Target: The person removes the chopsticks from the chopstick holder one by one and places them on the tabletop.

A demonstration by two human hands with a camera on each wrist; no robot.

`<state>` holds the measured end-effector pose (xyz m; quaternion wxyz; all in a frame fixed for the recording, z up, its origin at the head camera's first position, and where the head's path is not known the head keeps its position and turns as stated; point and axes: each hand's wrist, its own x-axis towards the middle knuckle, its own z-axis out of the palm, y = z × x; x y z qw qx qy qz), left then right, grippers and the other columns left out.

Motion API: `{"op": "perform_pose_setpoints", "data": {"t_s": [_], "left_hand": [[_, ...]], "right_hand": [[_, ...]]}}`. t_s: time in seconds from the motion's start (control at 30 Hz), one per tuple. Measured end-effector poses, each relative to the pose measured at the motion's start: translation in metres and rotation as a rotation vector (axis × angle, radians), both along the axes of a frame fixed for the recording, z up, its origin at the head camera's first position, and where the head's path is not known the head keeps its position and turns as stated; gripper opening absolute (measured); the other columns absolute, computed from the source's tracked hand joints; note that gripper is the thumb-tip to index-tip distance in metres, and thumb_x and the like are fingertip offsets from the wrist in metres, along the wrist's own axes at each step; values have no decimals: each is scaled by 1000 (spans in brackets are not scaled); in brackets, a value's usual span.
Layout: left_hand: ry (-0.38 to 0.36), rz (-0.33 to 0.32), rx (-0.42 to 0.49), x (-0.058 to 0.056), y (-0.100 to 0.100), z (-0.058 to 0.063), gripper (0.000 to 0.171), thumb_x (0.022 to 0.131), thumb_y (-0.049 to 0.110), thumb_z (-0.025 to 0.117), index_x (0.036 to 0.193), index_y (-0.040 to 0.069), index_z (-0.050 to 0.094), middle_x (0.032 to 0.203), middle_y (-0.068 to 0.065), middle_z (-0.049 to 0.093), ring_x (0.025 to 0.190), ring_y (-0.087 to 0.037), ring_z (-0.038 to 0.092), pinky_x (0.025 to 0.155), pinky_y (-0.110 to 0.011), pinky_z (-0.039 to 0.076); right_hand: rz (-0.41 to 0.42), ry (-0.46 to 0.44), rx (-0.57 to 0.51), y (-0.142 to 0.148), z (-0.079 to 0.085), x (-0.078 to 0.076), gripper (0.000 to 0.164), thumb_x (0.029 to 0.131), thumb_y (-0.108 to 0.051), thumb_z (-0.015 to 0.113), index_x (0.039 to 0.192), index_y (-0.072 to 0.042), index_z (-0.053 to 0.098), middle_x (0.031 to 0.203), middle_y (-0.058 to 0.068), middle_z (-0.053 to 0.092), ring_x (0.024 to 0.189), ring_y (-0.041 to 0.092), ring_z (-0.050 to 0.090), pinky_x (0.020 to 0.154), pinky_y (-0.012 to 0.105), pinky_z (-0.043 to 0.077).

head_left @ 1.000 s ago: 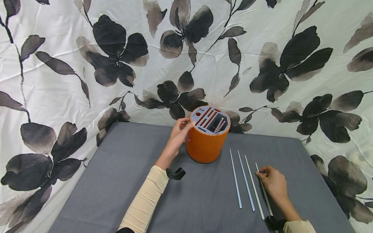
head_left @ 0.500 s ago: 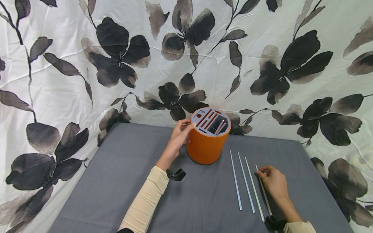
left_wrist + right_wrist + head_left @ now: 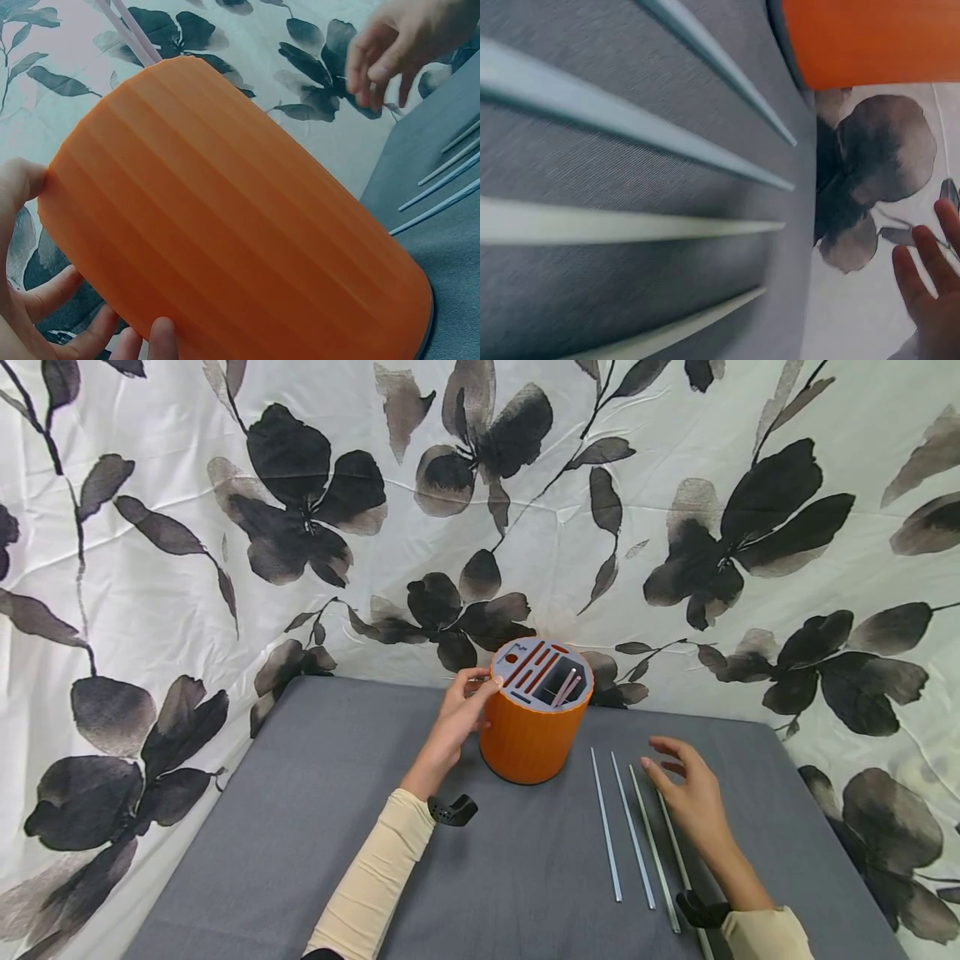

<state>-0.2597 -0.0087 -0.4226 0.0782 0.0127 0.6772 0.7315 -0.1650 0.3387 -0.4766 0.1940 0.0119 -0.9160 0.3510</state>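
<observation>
My left hand (image 3: 459, 710) holds an orange ribbed utensil holder (image 3: 531, 745) upright on the table, thumb at its rim and fingers along its left side. Two pink chopsticks (image 3: 566, 688) lean in the large opening of its grey slotted top. To the right, two light blue chopsticks (image 3: 605, 827) and two pale green chopsticks (image 3: 653, 843) lie side by side. Over the far ends of the green pair is my right hand (image 3: 692, 793), fingers spread and holding nothing. The left wrist view shows that hand (image 3: 409, 49) raised above the table.
The grey table (image 3: 360, 743) ends just behind the holder. Beyond it hangs a white curtain (image 3: 525, 543) with dark flowers. A black wrist strap (image 3: 453, 810) sits on the left wrist.
My right hand has let go of the outer green chopstick and moved up and away from it, fingers opening. That chopstick stays on the table. The left hand keeps its hold.
</observation>
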Motion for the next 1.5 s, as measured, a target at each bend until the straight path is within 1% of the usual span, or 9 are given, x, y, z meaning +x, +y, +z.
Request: {"op": "perform_pose_setpoints", "data": {"t_s": [0.07,0.17,0.37,0.47,0.57,0.83,1.0,1.23,1.5], "left_hand": [[1,1,2,0,0,0,50,98,47,69,140,25,55,145,-10,51,122,-22,56,80,-40,57],[4,3,6,-1,0,0,50,98,47,69,140,24,55,144,-10,51,121,-22,55,80,-40,56],[3,6,9,-2,0,0,50,98,46,69,140,24,55,144,-10,51,122,-22,55,79,-39,56],[1,9,6,-2,0,-1,50,98,46,70,140,24,55,144,-9,51,123,-23,55,79,-38,56],[1,12,2,-2,0,-1,50,98,47,70,140,25,56,143,-9,52,123,-23,56,79,-38,57],[7,12,0,0,0,-1,50,98,47,70,140,25,56,143,-8,52,123,-23,55,80,-40,57],[11,13,2,-1,0,-2,49,97,47,70,139,25,56,143,-7,52,123,-23,56,79,-38,57],[10,11,2,0,1,-2,49,98,48,70,139,25,56,143,-7,53,124,-23,56,80,-40,58],[6,11,2,0,-1,-2,49,98,48,70,139,25,56,143,-7,52,124,-23,56,81,-40,58]], "right_hand": [[43,2,-7,-6,4,-4,48,100,-20,72,143,-4,57,140,20,60,126,40,57,102,56,48],[97,21,-30,-15,11,-11,52,98,-17,75,145,-6,55,144,20,57,129,43,56,106,60,45],[190,118,-60,-35,26,-22,55,94,-11,79,145,-14,58,145,11,58,132,25,53,111,16,39],[251,196,-68,-47,34,-28,56,91,-5,80,143,-13,60,145,10,58,134,14,49,110,7,32],[302,269,-73,-57,43,-32,55,89,-1,81,140,-10,62,144,10,59,136,10,48,113,10,31],[412,389,-13,-79,59,-43,55,84,5,83,135,-8,66,142,15,59,136,28,48,119,22,30],[444,435,58,-92,64,-49,44,83,1,85,124,-5,70,134,16,63,134,34,49,122,31,31],[434,421,74,-102,66,-50,29,86,-3,84,113,-4,73,126,13,68,131,32,53,122,31,32],[425,369,-12,-109,70,-48,24,86,-4,84,107,-11,74,116,9,73,125,30,58,126,47,30]]}}
